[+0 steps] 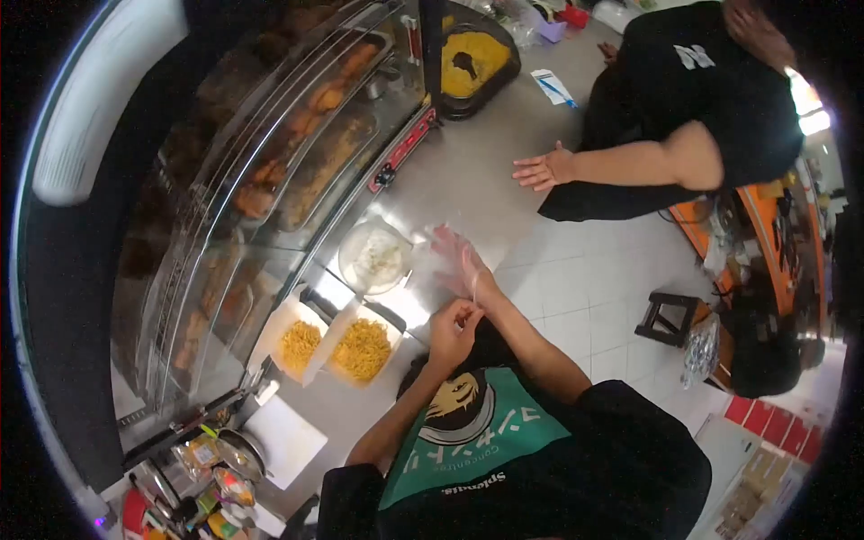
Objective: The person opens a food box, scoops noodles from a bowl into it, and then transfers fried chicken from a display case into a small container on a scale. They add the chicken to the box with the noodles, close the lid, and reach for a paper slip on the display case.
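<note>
My right hand is inside a clear plastic glove, its fingers stretched out over the steel counter and slightly blurred. At that wrist, my left hand pinches the cuff of the plastic glove. Left of the gloved hand is a clear round tub with white, crumbly food in it. Nearer my body, two open paper boxes sit side by side. Yellow rice fills the bottom of each box.
A glass food display runs along the left. Beyond are a black tray of yellow food and a paper with a blue pen. A person's hand reaches over the counter. A white board and a dark stool also show.
</note>
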A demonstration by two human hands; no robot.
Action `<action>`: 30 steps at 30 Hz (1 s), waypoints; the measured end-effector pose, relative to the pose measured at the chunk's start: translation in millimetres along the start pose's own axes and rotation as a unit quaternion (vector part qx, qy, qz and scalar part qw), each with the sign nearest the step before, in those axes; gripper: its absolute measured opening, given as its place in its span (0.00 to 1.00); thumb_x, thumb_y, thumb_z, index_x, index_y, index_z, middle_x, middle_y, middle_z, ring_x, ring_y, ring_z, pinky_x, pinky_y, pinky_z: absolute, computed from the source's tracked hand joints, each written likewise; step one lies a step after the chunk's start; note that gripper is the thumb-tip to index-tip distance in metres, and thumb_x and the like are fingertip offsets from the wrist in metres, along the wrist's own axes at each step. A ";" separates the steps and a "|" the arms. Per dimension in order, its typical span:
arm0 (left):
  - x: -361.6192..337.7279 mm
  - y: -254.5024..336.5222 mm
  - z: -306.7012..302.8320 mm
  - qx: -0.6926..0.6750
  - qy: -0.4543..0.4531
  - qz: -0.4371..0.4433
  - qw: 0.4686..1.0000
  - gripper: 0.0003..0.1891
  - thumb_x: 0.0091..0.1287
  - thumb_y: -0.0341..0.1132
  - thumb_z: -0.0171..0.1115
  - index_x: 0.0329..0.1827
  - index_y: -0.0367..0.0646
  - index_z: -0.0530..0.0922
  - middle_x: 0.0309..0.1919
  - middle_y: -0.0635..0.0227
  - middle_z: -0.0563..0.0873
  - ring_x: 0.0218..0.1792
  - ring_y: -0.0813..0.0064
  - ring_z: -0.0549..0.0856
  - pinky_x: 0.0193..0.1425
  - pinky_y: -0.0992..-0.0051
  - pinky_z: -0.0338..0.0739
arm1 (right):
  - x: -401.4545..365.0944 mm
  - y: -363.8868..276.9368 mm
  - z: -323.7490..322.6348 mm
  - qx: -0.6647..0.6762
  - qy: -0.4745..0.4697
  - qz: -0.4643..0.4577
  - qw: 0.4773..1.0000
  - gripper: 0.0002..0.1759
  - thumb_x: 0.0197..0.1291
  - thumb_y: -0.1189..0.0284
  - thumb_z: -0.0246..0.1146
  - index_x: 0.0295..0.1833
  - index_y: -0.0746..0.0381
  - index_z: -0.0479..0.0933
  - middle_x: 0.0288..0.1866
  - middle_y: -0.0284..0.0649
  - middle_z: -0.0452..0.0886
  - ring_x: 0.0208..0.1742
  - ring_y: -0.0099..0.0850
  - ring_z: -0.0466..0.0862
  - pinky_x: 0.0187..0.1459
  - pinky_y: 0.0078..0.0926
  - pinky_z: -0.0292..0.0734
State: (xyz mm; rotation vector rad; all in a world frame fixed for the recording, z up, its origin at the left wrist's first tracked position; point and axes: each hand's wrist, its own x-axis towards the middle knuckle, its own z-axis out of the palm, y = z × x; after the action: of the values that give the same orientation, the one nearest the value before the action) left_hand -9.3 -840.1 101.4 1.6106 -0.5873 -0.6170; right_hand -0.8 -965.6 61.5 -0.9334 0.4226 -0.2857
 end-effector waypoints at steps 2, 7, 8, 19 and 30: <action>27.0 14.6 14.8 0.041 -0.017 -0.027 0.999 0.05 0.65 0.29 0.67 0.35 0.37 0.80 0.23 0.68 0.81 0.23 0.81 0.77 0.28 0.78 0.70 | 17.1 -12.0 -15.3 0.021 -0.040 0.018 0.999 0.43 0.71 0.38 0.38 0.78 0.60 0.53 0.81 0.42 0.51 0.80 0.39 0.55 0.74 0.41 0.53; 79.6 35.7 51.1 0.092 0.042 -0.053 0.993 0.05 0.63 0.29 0.68 0.36 0.38 0.81 0.22 0.66 0.81 0.24 0.79 0.76 0.29 0.76 0.71 | 85.0 -12.5 -77.2 0.080 -0.176 0.056 0.980 0.41 0.74 0.43 0.40 0.81 0.57 0.46 0.83 0.40 0.47 0.82 0.39 0.47 0.78 0.41 0.40; 88.9 33.9 57.8 0.100 0.063 -0.075 0.990 0.05 0.63 0.29 0.68 0.36 0.38 0.81 0.22 0.66 0.81 0.24 0.79 0.76 0.29 0.76 0.71 | 109.0 22.1 -103.7 0.130 -0.146 0.116 0.974 0.43 0.70 0.38 0.40 0.81 0.52 0.45 0.84 0.38 0.44 0.82 0.39 0.45 0.77 0.49 0.43; 112.5 23.3 86.1 0.047 0.160 -0.081 0.983 0.04 0.63 0.24 0.66 0.35 0.36 0.78 0.25 0.64 0.78 0.23 0.78 0.76 0.28 0.77 0.69 | 137.4 -47.9 -44.1 0.265 -0.118 0.292 0.911 0.48 0.65 0.30 0.33 0.78 0.54 0.57 0.75 0.40 0.66 0.75 0.39 0.62 0.73 0.47 0.51; 16.1 -49.0 6.8 0.369 0.222 -0.338 0.837 0.36 0.67 0.41 0.61 0.75 0.47 0.55 0.44 0.48 0.83 0.44 0.45 0.85 0.48 0.52 0.79 | 138.9 -14.5 26.6 -0.671 -0.235 0.057 0.701 0.24 0.62 0.50 0.60 0.36 0.62 0.83 0.41 0.53 0.84 0.45 0.49 0.84 0.49 0.42 0.78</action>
State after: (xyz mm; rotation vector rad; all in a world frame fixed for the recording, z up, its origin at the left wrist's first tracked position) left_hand -0.9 -850.2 51.1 2.6426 0.1672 -0.5038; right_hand 133.3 -1012.4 55.9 -2.3466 0.1434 0.4992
